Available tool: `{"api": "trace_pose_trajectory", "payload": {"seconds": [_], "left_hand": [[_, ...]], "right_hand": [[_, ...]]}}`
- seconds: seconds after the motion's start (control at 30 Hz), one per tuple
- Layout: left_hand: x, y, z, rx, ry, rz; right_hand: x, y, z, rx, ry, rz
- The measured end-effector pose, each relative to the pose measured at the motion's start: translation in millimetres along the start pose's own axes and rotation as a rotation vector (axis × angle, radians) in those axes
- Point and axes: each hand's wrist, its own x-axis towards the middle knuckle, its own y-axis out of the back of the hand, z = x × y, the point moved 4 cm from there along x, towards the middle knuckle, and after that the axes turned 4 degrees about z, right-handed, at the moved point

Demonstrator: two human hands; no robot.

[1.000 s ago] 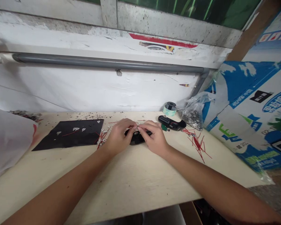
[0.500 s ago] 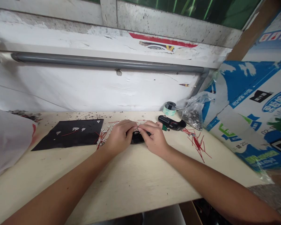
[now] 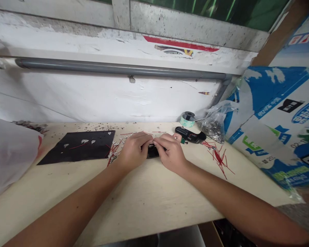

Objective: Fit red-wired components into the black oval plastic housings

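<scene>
Both my hands meet over a black plastic housing (image 3: 152, 151) on the table, hiding most of it. The fingers of my left hand (image 3: 135, 148) are pinched together at its upper edge. My right hand (image 3: 170, 149) pinches at the same spot, thumb and forefinger almost touching the left fingertips. Whatever lies between the fingertips is too small and covered to name. Just beyond my right hand rests another black plastic housing (image 3: 191, 135), with a bit of green circuit board (image 3: 182, 141) beside it. Small metal tabs and red wires (image 3: 113, 151) lie left of my left hand.
A black mat (image 3: 77, 146) with a few metal tabs lies at the left, near a white plastic bag (image 3: 11, 154). Loose red wires (image 3: 219, 157) lie at the right. Behind them stand a tape roll (image 3: 187, 120), a clear bag of metal parts (image 3: 214, 127) and a blue-white carton (image 3: 278, 120).
The view has shifted slightly, moving the scene a little to the right. My hands stay pinched over the black housing, with only small finger movements.
</scene>
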Motion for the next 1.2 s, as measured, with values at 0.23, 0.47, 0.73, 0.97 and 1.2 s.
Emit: {"api": "trace_pose_trajectory", "payload": {"seconds": [0.23,0.47,0.73,0.97,1.2], "left_hand": [[-0.4,0.1,0.2,0.062,-0.061,-0.037],[1.2,-0.4,-2.5,0.008,0.009,-0.030],[2.0,-0.3,1.6,0.036,0.023,-0.043],[2.8,0.1,-0.9,-0.021,0.050,-0.032],[3.3,-0.4,-1.2,-0.002,0.058,-0.053]], "right_hand": [[-1.1,-0.7,0.2,-0.027,0.021,-0.010],[2.6,-2.1,2.3,0.063,-0.072,-0.021],[-0.3,-0.4,-1.6,-0.003,-0.012,-0.034],[2.8,-1.7,1.3,0.106,-0.113,-0.046],[3.1,-1.8,1.3,0.124,-0.097,-0.045]]}}
